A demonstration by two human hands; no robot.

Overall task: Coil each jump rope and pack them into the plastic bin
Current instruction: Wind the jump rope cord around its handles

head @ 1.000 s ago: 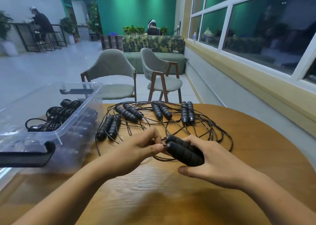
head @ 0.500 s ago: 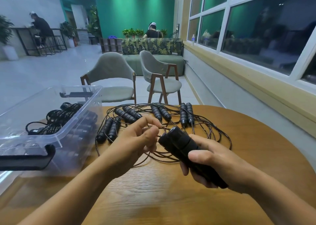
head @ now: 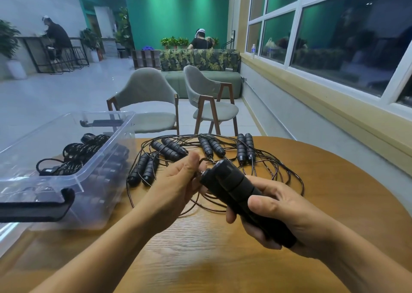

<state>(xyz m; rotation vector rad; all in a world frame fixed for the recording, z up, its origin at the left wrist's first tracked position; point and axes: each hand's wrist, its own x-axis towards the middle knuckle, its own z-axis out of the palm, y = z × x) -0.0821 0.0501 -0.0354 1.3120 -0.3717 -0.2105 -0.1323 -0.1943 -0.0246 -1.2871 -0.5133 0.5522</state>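
Compared with a second ago, the pair of handles (head: pixel 234 189) no longer lies low and nearly level just above the desk (head: pixel 223 261). The right hand (head: pixel 285 217) has lifted it clear of the wood and tipped it, much as half a second ago, only a little nearer the lens. The left hand (head: pixel 176 185) has closed in on the handles' upper tip. The two black foam handles sit side by side as one bundle. Their long axis runs diagonally from lower right to upper left of the frame, the cord ends aimed up and left toward the left hand and the butt ends buried in the right palm. The right fingers (head: pixel 258 234) wrap under the bundle with the thumb laid over the top, holding it firmly at centre right. The left hand's thumb and curled fingers pinch the thin cord (head: pixel 201 172) just off the handle tips, and the cord drops from there in loops onto the desk. Behind the hands, the loose ropes (head: pixel 211 147) lie tangled across the far middle of the desk, their handles in pairs. At left, the clear plastic bin (head: pixel 73 182) stands on the desk with coiled ropes (head: pixel 73 156) already inside, well apart from the held handles.
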